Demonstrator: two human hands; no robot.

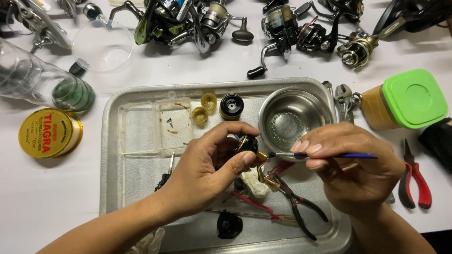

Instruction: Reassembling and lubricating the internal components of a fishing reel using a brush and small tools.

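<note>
Black-and-gold part: a small fishing-reel part (248,146) sits pinched in the left hand (207,164), raised above the metal tray (113,141), its gold arm hanging just below the grip
Left grip: thumb and fingers curl tight round the reel part, turning its open side toward the right hand, seemingly so the brush can get in
Right grip: the right hand (353,164) nips a thin blue-handled brush (325,155) between fingertips and thumb, closed on the handle like a pen, which suits fine, steady strokes
Brush tip: it points across to the left grip and touches, or all but touches, the reel part
Look of the part: glossy black body, gold rim and a gold bent arm; much is hidden by the fingers
Steel bowl (289,120): stands just beyond the right grip, within easy reach of the brush
Pliers (301,207): dark-handled, lying in the tray just below both grips
Clear parts box (155,127): beyond the left grip, keeping tiny screws together
Red pliers (414,178): on the white bench (56,188), outside the right grip
Green-lidded jar (409,99): on its side, beyond the right grip
</note>
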